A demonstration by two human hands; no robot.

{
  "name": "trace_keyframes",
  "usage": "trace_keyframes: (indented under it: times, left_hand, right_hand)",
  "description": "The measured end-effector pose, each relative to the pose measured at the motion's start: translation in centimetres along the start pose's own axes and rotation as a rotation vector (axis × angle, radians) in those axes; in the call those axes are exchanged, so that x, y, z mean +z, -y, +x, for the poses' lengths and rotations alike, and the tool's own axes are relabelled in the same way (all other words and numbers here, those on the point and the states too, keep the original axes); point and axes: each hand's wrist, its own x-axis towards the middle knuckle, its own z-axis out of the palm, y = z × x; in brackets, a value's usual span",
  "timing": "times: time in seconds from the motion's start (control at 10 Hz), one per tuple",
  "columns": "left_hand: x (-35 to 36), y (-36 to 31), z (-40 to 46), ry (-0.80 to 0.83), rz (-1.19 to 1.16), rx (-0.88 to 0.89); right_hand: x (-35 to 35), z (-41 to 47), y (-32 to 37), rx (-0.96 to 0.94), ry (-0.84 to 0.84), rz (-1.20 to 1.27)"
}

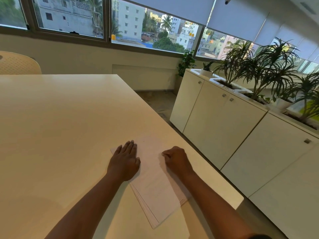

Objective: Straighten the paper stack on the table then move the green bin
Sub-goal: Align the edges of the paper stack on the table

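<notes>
A stack of white paper [153,183] lies on the cream table [60,126] near its right edge, with the sheets fanned out of line at the near corner. My left hand [125,161] rests flat on the stack's left side, fingers together and stretched out. My right hand [176,160] sits on the stack's right side with its fingers curled, and its fingertips pinch at the top sheet. No green bin is in view.
A row of white cabinets [215,118] topped with potted plants [259,69] runs along the right, across a narrow floor gap. A cream chair back [17,63] stands at the table's far left. Windows line the far wall.
</notes>
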Motion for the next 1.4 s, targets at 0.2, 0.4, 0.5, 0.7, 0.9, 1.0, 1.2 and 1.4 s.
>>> trace_keyframes:
  times: [0.2, 0.4, 0.5, 0.7, 0.9, 1.0, 1.2, 1.4]
  left_hand:
    - [0.0, 0.0, 0.0, -0.004, -0.017, -0.002]
    - [0.0, 0.0, 0.0, -0.002, -0.01, -0.004]
    - [0.0, 0.0, 0.0, 0.005, -0.012, -0.004]
    - [-0.3, -0.1, -0.1, 0.005, -0.005, -0.001]
    - [-0.3, -0.1, -0.2, 0.011, 0.003, 0.004]
    - [-0.4, -0.1, -0.3, 0.012, 0.01, 0.001]
    - [-0.4, -0.2, -0.2, 0.008, 0.007, -0.003]
    - [-0.5, -0.2, -0.3, -0.011, -0.008, 0.0]
  right_hand:
    - [1.0, -1.0, 2.1, -0.122, 0.095, -0.006]
    - [0.4, -1.1, 0.5, -0.097, 0.049, -0.013]
    - [-0.9, 0.2, -0.5, 0.004, 0.005, -0.067]
    - [1.4, -2.4, 3.2, -0.155, 0.151, 0.032]
    - [-0.7, -0.8, 0.0, -0.028, 0.021, -0.034]
    - [-1.0, -0.1, 0.0, 0.006, -0.033, -0.076]
    - [2.4, -3.1, 3.5, -0.236, 0.136, 0.027]
    - [0.0, -0.8, 0.5, -0.056, 0.003, -0.051]
